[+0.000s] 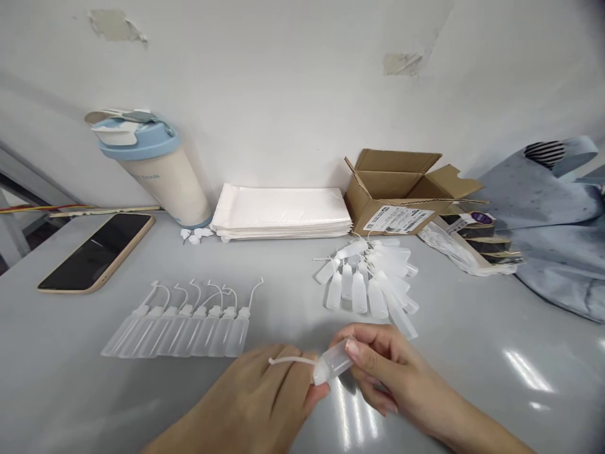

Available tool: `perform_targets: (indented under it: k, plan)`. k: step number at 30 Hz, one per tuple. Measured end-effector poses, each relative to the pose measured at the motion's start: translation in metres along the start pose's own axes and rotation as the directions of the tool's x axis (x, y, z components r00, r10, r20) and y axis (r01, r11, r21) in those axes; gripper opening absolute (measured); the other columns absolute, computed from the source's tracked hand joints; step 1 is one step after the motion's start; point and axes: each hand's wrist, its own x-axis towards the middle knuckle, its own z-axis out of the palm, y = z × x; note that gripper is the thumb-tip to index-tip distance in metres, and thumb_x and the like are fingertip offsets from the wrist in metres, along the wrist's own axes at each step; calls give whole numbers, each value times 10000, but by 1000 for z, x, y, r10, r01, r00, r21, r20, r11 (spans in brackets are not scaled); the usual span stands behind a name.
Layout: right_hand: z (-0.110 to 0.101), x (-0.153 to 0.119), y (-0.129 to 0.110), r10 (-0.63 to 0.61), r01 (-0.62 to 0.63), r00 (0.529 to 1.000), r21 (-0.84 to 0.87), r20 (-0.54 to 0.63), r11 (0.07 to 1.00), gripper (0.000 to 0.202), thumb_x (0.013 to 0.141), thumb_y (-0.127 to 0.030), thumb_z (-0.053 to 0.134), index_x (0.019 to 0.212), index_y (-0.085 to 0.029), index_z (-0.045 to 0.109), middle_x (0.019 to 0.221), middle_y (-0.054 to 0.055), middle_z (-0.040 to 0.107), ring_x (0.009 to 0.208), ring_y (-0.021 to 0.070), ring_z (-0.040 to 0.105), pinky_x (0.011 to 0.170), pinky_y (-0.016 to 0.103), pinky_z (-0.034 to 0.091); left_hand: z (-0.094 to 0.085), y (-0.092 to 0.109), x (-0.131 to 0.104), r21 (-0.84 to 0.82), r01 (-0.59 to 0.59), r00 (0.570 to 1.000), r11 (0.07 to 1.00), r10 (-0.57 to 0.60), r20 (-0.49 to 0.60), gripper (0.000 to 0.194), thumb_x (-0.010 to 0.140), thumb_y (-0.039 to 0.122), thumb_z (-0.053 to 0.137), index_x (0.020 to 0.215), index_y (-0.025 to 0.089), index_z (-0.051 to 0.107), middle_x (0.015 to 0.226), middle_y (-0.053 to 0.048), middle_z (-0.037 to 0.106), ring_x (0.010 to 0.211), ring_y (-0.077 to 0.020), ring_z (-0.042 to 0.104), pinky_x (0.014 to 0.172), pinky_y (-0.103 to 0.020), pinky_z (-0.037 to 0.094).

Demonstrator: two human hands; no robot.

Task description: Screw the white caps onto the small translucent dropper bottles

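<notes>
A small translucent squeeze bottle with a white cap and a thin bent spout is tilted between my two hands, its spout end toward the left. My right hand pinches the bottle's body near its base. At the cap end, my left hand is closed with its back to me, thumb beneath the cap; its fingertips are partly hidden. Left of centre, a row of capped bottles lies side by side, spouts pointing away. Beyond my right hand is a loose pile of small bottles.
Along the wall stand a cream tumbler with a blue lid, a stack of white envelopes and an open cardboard box. A phone lies at left, near small white caps. Blue fabric covers the right side.
</notes>
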Motion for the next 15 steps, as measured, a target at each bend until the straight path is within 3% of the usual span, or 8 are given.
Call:
perform_targets:
  k: [2,4,6,8,11,15]
  plan:
    - [2,-2,-1,-52,49,998,-65,-41,997,387,916,-518,546,897,-136,604,443,-103,388,374,44,307,415,182,261,-2,1,-1,-137,140,989,981,-132,65,239,1013,217,374,896,150,571,707,-20,669,610,-170,656,540,-270,509]
    - [4,-5,-4,-125,114,990,-151,-65,982,376,923,-499,544,972,-134,620,503,-76,435,453,71,400,482,200,334,-6,2,1,-275,311,948,910,-274,165,311,1017,309,346,865,171,580,723,-13,676,609,-150,642,566,-246,505]
    - [6,-8,-5,-214,198,975,-216,-56,956,322,937,-448,542,1028,-153,630,570,-49,484,524,93,469,532,217,386,-12,2,5,-372,463,878,804,-360,316,371,1007,379,348,822,192,609,708,3,685,605,-138,633,566,-219,489]
    - [7,-10,-6,-305,285,951,-256,-41,924,232,941,-373,553,1057,-190,636,649,-23,546,564,102,513,543,216,422,-18,2,12,-447,579,800,682,-369,472,439,1001,419,346,751,202,634,661,20,680,602,-125,631,554,-188,471]
    - [7,-9,-5,-447,401,894,-371,-43,838,158,914,-239,589,1061,-241,646,765,-1,635,597,103,549,548,203,456,-25,1,19,-506,656,742,561,-354,570,483,993,441,345,704,198,645,655,25,680,625,-114,630,578,-166,462]
    - [7,-10,-6,-563,463,827,-557,-8,689,166,893,-188,597,1036,-246,658,723,-21,655,585,106,552,532,187,448,-27,2,18,-482,652,742,585,-362,564,476,991,439,339,692,195,617,638,29,639,590,-109,588,559,-172,426]
